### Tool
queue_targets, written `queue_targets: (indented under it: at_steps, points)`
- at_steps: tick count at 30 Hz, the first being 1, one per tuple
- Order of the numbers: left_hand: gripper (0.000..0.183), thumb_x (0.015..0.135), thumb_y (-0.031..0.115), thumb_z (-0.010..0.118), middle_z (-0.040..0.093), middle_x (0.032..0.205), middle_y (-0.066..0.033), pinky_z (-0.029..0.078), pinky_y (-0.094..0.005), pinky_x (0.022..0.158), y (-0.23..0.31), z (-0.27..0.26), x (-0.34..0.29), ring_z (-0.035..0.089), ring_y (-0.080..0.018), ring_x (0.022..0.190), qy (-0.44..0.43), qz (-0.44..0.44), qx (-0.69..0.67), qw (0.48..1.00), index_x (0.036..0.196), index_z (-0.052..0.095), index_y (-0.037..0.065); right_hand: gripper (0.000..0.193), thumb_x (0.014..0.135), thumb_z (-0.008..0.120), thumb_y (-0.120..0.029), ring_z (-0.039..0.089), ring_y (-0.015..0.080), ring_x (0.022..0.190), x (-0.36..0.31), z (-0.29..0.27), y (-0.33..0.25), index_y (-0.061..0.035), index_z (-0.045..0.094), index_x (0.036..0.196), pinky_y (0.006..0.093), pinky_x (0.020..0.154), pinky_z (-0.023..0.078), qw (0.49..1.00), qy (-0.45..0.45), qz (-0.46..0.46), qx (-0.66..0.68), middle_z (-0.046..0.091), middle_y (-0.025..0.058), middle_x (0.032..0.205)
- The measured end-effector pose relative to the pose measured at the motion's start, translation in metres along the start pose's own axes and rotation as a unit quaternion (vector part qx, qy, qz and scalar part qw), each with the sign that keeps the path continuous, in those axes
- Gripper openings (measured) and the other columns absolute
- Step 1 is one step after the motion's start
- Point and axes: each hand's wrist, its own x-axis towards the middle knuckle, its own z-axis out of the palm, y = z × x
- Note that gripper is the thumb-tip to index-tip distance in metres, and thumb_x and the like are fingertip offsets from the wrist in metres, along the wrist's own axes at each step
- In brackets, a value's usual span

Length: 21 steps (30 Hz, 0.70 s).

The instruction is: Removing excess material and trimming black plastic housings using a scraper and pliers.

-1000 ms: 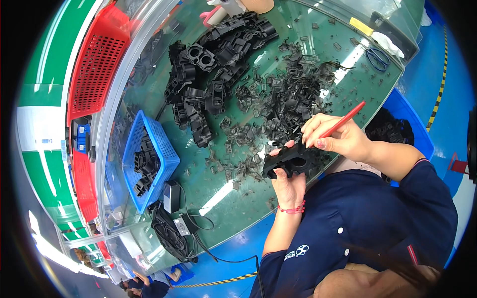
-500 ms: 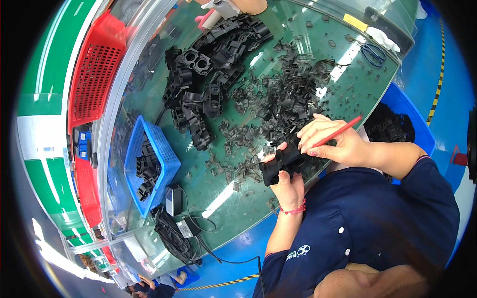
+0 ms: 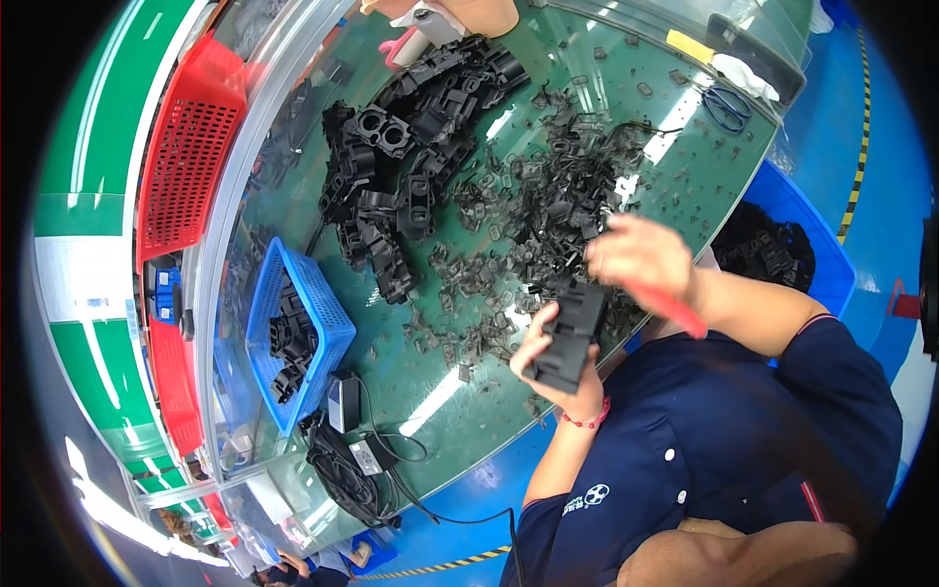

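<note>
My left hand (image 3: pixel 559 360) grips a black plastic moulded part (image 3: pixel 572 333) near the front edge of the green table (image 3: pixel 675 186). My right hand (image 3: pixel 641 262), blurred with motion, hovers just above and to the right of that part, holding a thin red tool (image 3: pixel 670 305) that points down and to the right. A heap of black plastic trimmings (image 3: pixel 562 201) lies just beyond both hands. Farther left a pile of larger black moulded parts (image 3: pixel 406 166) spreads across the table.
A blue basket (image 3: pixel 328 318) with black parts stands at the left, a red crate (image 3: pixel 186 147) beyond it. A black fan and power brick with cables (image 3: pixel 352 460) sit at the near left. A blue bin (image 3: pixel 782 249) of black parts is at my right. Another person's hand (image 3: pixel 460 15) reaches in at the top.
My right hand with the red tool has swung, the tool now pointing down-right instead of up-right. My left hand has turned the black part more upright.
</note>
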Motion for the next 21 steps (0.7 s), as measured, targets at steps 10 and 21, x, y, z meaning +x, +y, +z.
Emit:
queue_targets:
  at_steps: [10, 21]
  points:
    - [0.057, 0.071, -0.005, 0.071, 0.056, 0.116, -0.0211, 0.041, -0.0349, 0.097, 0.019, -0.005, 0.03, 0.053, -0.0242, 0.111, -0.164, -0.2, 0.029, 0.965, 0.117, 0.038, 0.006, 0.012, 0.084, 0.061, -0.006, 0.062, 0.0214, 0.088, 0.039, -0.024, 0.032, 0.0007, 0.064, 0.093, 0.0292, 0.078, 0.05, 0.949, -0.051, 0.236, 0.203, 0.066, 0.0119, 0.094]
    - [0.05, 0.068, 0.001, 0.076, 0.059, 0.1, -0.0083, 0.046, -0.0273, 0.082, 0.032, -0.002, 0.038, 0.056, -0.0138, 0.091, -0.161, -0.237, 0.124, 0.95, 0.109, 0.048, 0.003, 0.01, 0.082, 0.067, -0.014, 0.055, 0.0143, 0.082, 0.059, -0.033, -0.003, -0.0036, 0.069, 0.084, 0.0297, 0.073, 0.043, 0.835, -0.213, 0.33, 0.386, 0.057, 0.0053, 0.084]
